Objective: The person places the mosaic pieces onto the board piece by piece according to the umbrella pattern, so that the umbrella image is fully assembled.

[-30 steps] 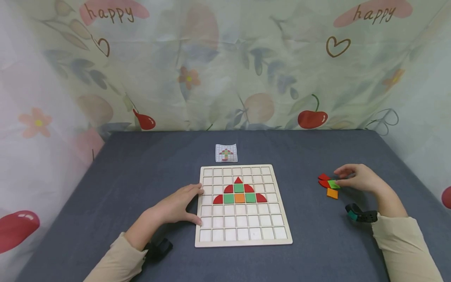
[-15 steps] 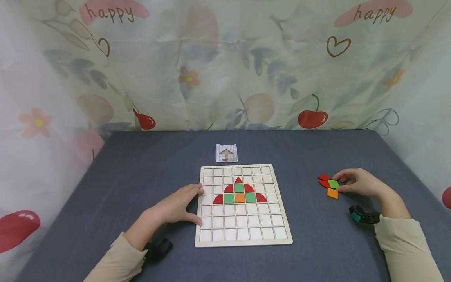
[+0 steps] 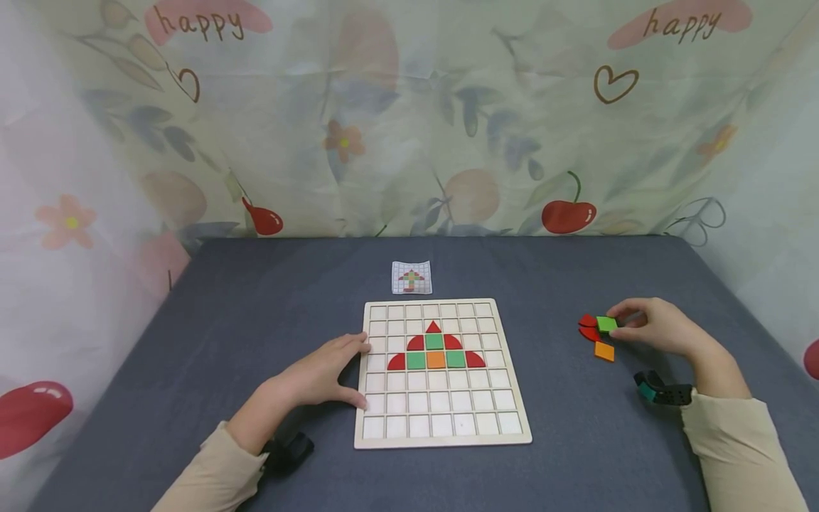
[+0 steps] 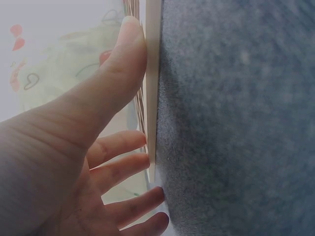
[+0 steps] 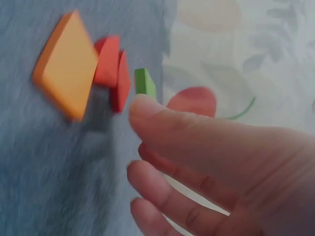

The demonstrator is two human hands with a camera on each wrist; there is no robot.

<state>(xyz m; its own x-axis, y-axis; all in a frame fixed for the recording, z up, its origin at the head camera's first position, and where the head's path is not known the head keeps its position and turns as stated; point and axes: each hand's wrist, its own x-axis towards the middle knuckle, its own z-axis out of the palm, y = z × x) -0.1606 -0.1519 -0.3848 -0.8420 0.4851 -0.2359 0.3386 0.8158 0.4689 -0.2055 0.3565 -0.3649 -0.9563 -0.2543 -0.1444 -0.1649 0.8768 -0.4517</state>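
Note:
My right hand [image 3: 659,326] pinches a green square tile [image 3: 606,325] between thumb and fingers. In the right wrist view the green tile [image 5: 144,82] shows past the thumb tip, above the cloth. Close by lie red tiles [image 3: 589,333] and an orange square tile [image 3: 604,351]. My left hand [image 3: 320,370] rests against the left edge of a pale wooden grid board [image 3: 427,425], thumb and fingers spread and fairly straight. In the left wrist view the thumb [image 4: 129,56] touches the board's rim [image 4: 153,73]. Red, green and orange tiles form a stepped triangle in the grid's upper middle.
A small printed card [image 3: 411,278] with a coloured grid figure lies behind the board. The dark cloth-covered table [image 3: 288,284] ends at a patterned curtain [image 3: 409,142]. Black wrist straps [image 3: 662,390] sit on both wrists.
The right hand has closed thumb and fingers on the green tile and lifted it slightly up and away from the orange one. My left hand and the board have stayed put.

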